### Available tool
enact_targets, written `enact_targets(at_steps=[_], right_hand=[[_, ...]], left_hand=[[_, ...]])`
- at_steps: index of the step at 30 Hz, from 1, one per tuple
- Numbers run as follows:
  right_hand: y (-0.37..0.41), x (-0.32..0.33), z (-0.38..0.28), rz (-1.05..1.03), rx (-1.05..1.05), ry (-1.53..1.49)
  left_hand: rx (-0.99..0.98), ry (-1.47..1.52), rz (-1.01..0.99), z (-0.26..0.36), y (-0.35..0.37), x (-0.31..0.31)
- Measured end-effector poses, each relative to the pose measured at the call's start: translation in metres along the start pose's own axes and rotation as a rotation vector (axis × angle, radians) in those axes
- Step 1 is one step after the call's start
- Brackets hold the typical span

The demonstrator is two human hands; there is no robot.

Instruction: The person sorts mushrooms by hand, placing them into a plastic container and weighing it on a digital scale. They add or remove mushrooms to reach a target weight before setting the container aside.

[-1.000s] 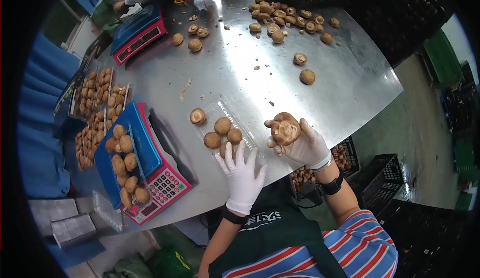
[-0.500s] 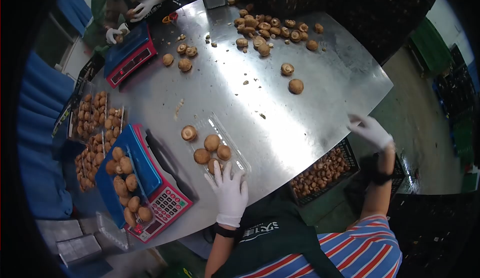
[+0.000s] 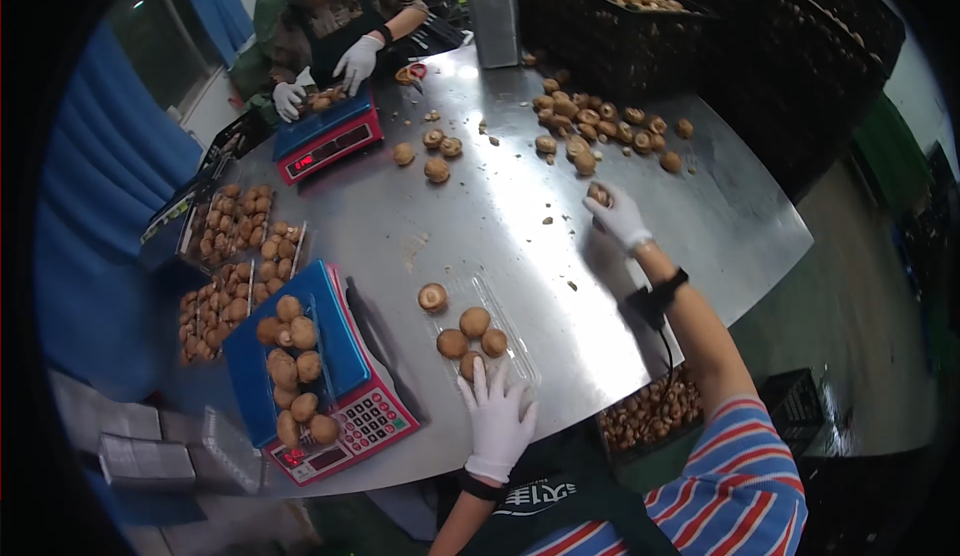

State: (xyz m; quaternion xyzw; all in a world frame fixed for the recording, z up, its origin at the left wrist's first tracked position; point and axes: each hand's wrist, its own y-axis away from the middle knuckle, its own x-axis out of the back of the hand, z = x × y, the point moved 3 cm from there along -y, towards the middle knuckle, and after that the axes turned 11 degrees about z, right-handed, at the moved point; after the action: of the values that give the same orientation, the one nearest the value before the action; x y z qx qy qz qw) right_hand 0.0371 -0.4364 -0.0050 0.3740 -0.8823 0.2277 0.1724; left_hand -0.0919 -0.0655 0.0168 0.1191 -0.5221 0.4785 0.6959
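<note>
My left hand (image 3: 497, 424), in a white glove, rests at the near end of a clear plastic tray (image 3: 522, 354). Its fingers are spread, with the tips touching a brown mushroom (image 3: 470, 364). Several more mushrooms (image 3: 475, 322) lie in the tray, caps up. One mushroom (image 3: 432, 297) sits at the tray's far left corner, showing its underside. Out over the metal table, my gloved right hand (image 3: 622, 218) has its fingers closed around a mushroom (image 3: 600, 194), partly hidden by the hand.
A filled tray of mushrooms (image 3: 284, 368) stands on a blue-topped scale (image 3: 345, 341) at left. Filled trays (image 3: 215, 301) lie beyond it. A mushroom pile (image 3: 590, 121) lies at the back. Across the table, a person (image 3: 335, 26) handles mushrooms on another scale (image 3: 335, 146). Crates (image 3: 610, 31) stand behind.
My right hand has moved from beyond the table's right edge to over the table and taken hold of a mushroom. My left hand stays at the tray. The view has shifted.
</note>
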Motion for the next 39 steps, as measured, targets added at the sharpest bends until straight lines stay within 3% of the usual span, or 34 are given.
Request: enact_targets(at_steps=[1, 2, 4, 5, 6, 8, 10, 11, 12, 14, 16, 18, 21, 23, 24, 26, 27, 32, 34, 36, 38, 39], right_hand=[[0.024, 0.003, -0.041, -0.228, -0.233, -0.456], [0.046, 0.013, -0.075, -0.397, -0.319, -0.479], [0.09, 0.016, -0.11, -0.762, -0.545, -0.945], [0.111, 0.012, -0.113, -0.835, -0.658, -1.01], [0.13, 0.014, -0.127, -0.969, -0.637, -1.061], [0.16, 0.018, -0.144, -1.097, -0.654, -1.075], [0.187, 0.016, -0.158, -1.05, -0.734, -1.005], [0.197, 0.016, -0.146, -1.173, -0.784, -0.91], [0.204, 0.014, -0.148, -1.143, -0.709, -0.861], [0.213, 0.016, -0.146, -1.036, -0.96, -0.798], [0.214, 0.016, -0.141, -1.02, -0.949, -0.89], [0.215, 0.013, -0.13, -1.007, -0.926, -0.979], [0.209, 0.013, -0.088, -0.491, -0.953, -1.196], [0.211, 0.022, -0.073, -0.438, -0.976, -1.34], [0.212, 0.027, -0.076, -0.42, -0.981, -1.371], [0.217, 0.029, -0.077, -0.486, -0.882, -1.311], [0.219, 0.03, -0.081, -0.541, -0.78, -1.252], [0.229, 0.022, -0.115, -0.558, -0.639, -1.022], [0.23, 0.014, -0.124, -0.647, -0.743, -1.204], [0.233, 0.001, -0.12, -0.64, -0.671, -1.161], [0.238, -0.01, -0.124, -0.774, -0.932, -1.542], [0.24, -0.008, -0.134, -0.664, -1.083, -1.456]], left_hand=[[0.001, 0.053, 0.045, 0.002, -0.001, 0.003], [-0.002, 0.108, 0.076, 0.005, 0.0, 0.007], [0.002, 0.125, 0.117, 0.019, -0.017, 0.025], [0.046, 0.293, 0.219, 0.022, -0.025, 0.032], [0.097, 0.456, 0.326, 0.024, -0.032, 0.04], [0.077, 0.519, 0.351, 0.037, -0.05, 0.059], [0.041, 0.578, 0.395, 0.037, -0.058, 0.066], [-0.009, 0.634, 0.291, 0.037, -0.058, 0.064], [-0.062, 0.691, 0.185, 0.037, -0.057, 0.062], [0.0, 0.713, 0.153, 0.036, -0.053, 0.061], [0.125, 0.755, 0.31, 0.028, -0.045, 0.06], [0.165, 0.767, 0.334, 0.023, -0.04, 0.063], [0.28, 0.885, 0.302, 0.009, -0.028, 0.062], [0.481, 1.265, 0.26, 0.0, -0.024, 0.059], [0.485, 1.26, 0.269, -0.008, -0.02, 0.055], [0.692, 1.878, 0.272, -0.024, -0.01, 0.038], [0.798, 1.92, 0.32, -0.019, -0.009, 0.042], [0.838, 2.015, 0.235, -0.018, -0.006, 0.044], [0.867, 2.041, 0.22, -0.018, -0.005, 0.044], [0.845, 2.014, 0.196, -0.018, -0.003, 0.046], [0.799, 1.978, 0.195, -0.02, -0.002, 0.046], [0.748, 1.941, 0.192, -0.021, -0.001, 0.047]])
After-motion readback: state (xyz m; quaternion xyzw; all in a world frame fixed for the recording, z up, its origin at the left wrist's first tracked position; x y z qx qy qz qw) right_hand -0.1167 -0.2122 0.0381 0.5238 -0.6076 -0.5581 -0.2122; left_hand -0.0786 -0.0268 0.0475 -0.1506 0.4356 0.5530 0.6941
